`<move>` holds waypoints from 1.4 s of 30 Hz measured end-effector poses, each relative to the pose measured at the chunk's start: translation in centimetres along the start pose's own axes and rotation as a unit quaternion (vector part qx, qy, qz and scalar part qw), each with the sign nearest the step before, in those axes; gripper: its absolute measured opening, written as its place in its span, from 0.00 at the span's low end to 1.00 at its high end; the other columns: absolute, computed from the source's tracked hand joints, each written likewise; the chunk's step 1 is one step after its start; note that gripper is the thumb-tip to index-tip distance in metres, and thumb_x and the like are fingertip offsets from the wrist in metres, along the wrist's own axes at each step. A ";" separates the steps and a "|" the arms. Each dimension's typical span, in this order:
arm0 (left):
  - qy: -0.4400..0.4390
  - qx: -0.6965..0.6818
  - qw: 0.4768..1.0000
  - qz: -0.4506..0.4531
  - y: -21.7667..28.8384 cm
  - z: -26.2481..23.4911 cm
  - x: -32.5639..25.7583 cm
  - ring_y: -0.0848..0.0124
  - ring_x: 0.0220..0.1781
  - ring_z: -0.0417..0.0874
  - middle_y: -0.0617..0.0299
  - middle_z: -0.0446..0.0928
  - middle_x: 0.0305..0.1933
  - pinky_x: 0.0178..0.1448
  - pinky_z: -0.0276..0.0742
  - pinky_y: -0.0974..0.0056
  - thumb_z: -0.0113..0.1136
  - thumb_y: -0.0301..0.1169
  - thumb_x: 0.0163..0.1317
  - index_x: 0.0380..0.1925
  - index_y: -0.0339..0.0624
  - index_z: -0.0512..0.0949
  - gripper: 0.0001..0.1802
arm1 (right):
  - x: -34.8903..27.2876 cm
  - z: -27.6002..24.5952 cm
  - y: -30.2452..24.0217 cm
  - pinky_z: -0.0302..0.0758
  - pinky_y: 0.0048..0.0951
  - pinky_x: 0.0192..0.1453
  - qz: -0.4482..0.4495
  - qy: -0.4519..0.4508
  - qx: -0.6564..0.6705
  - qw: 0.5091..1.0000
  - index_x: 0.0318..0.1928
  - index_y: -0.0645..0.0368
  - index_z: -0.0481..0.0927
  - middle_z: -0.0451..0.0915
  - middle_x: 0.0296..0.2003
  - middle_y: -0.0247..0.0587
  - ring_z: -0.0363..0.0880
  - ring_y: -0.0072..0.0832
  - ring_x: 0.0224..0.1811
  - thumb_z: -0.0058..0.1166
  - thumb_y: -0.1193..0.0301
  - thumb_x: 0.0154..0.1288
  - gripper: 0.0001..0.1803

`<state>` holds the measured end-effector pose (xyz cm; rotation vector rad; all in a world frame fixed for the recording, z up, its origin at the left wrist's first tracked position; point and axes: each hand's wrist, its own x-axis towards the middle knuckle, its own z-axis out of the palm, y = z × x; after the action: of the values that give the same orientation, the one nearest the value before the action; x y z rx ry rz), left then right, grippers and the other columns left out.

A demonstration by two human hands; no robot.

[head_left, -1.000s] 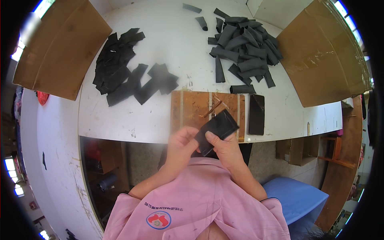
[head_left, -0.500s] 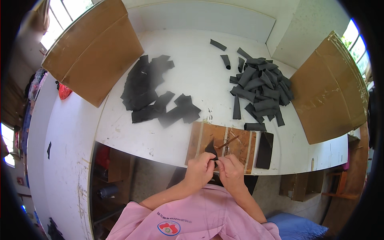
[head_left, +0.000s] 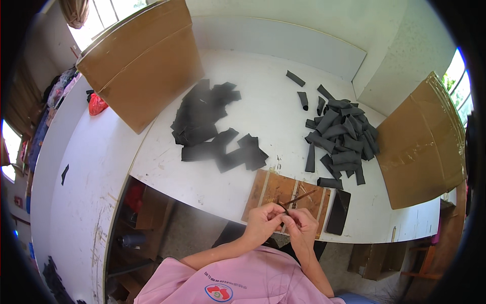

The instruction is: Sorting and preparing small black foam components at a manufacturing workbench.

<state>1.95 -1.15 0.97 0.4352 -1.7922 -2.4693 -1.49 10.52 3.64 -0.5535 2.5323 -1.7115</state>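
Both of my hands are held together over the near edge of a wooden board. My left hand and my right hand pinch a small piece of black fabric between their fingertips. Most of that piece is hidden by the fingers. Just beyond, a thin brown stick slants up off the board. Flat dark fabric pieces lie spread on the left of the white table. At the right is a heap of dark fabric tubes.
A black, flat rectangular object lies right of the board. Cardboard boxes stand at left and right on the white table. A red plastic bag sits behind the left box. Under the tabletop are open shelves.
The black fabric's pointed end stood up above my fingers before; now my fingers cover most of it. My hands have drawn closer together. The whole view has shifted.
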 end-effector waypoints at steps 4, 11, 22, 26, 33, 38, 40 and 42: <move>0.005 0.090 0.996 -0.005 0.1 0.0 -0.3 0.81 0.21 0.74 0.62 0.74 0.22 0.24 0.70 0.75 0.53 0.21 0.53 0.28 0.33 0.72 0.02 | -0.2 0.3 1.3 0.69 0.30 0.26 -0.095 0.003 -0.109 0.989 0.30 0.65 0.76 0.73 0.24 0.44 0.74 0.37 0.24 0.52 0.78 0.51 0.04; 0.066 0.148 0.983 0.081 0.0 0.0 0.1 0.79 0.21 0.74 0.61 0.74 0.22 0.21 0.67 0.74 0.53 0.20 0.51 0.27 0.36 0.72 0.03 | -0.5 1.5 2.8 0.69 0.33 0.24 -0.111 0.031 -0.205 0.972 0.26 0.64 0.74 0.70 0.23 0.44 0.71 0.38 0.21 0.53 0.79 0.45 0.05; -0.054 -0.138 0.985 -0.087 1.0 -1.3 0.8 0.81 0.20 0.71 0.65 0.70 0.23 0.20 0.70 0.77 0.49 0.16 0.48 0.34 0.35 0.69 0.11 | -1.0 0.7 1.9 0.62 0.20 0.24 0.339 -0.094 0.636 0.686 0.31 0.63 0.74 0.70 0.23 0.33 0.66 0.20 0.23 0.54 0.74 0.52 0.06; 0.066 0.056 0.996 0.002 1.9 0.4 0.2 0.77 0.19 0.75 0.58 0.74 0.27 0.24 0.75 0.74 0.46 0.14 0.48 0.32 0.31 0.69 0.09 | -0.4 0.8 1.2 0.62 0.20 0.26 0.322 -0.099 0.575 0.746 0.28 0.57 0.72 0.70 0.21 0.31 0.66 0.21 0.24 0.52 0.70 0.56 0.06; -0.264 -0.327 0.867 -0.266 4.0 -1.0 -0.8 0.84 0.15 0.62 0.68 0.70 0.25 0.16 0.52 0.80 0.53 0.20 0.48 0.39 0.41 0.67 0.16 | -1.2 -0.8 2.6 0.64 0.18 0.37 0.230 -0.074 0.506 0.828 0.26 0.57 0.71 0.68 0.27 0.25 0.66 0.16 0.30 0.50 0.71 0.57 0.05; -0.268 -0.196 0.928 -0.168 5.6 0.6 -1.3 0.84 0.23 0.66 0.69 0.68 0.27 0.25 0.56 0.80 0.56 0.19 0.49 0.41 0.41 0.67 0.17 | 0.2 -2.0 1.3 0.63 0.26 0.48 0.018 -0.055 0.458 0.887 0.25 0.60 0.71 0.68 0.36 0.33 0.65 0.20 0.45 0.49 0.75 0.55 0.04; -0.082 0.045 0.994 0.058 3.7 1.4 -1.6 0.83 0.29 0.68 0.66 0.69 0.30 0.28 0.62 0.77 0.54 0.15 0.48 0.39 0.38 0.70 0.16 | 0.8 -3.0 0.8 0.66 0.25 0.45 -0.007 -0.051 0.381 0.923 0.25 0.62 0.71 0.69 0.33 0.33 0.69 0.21 0.41 0.48 0.77 0.55 0.03; -0.053 0.072 0.982 0.164 3.0 2.1 -1.2 0.82 0.30 0.69 0.63 0.70 0.32 0.31 0.65 0.76 0.53 0.12 0.49 0.38 0.35 0.71 0.15 | 1.2 -3.5 -0.3 0.69 0.22 0.37 -0.065 -0.061 0.225 0.970 0.25 0.63 0.70 0.71 0.30 0.36 0.71 0.22 0.32 0.47 0.78 0.54 0.03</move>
<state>2.19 0.04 4.58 0.0086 -1.9087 -2.1842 -3.35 13.14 5.45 -0.7698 1.9679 -2.1281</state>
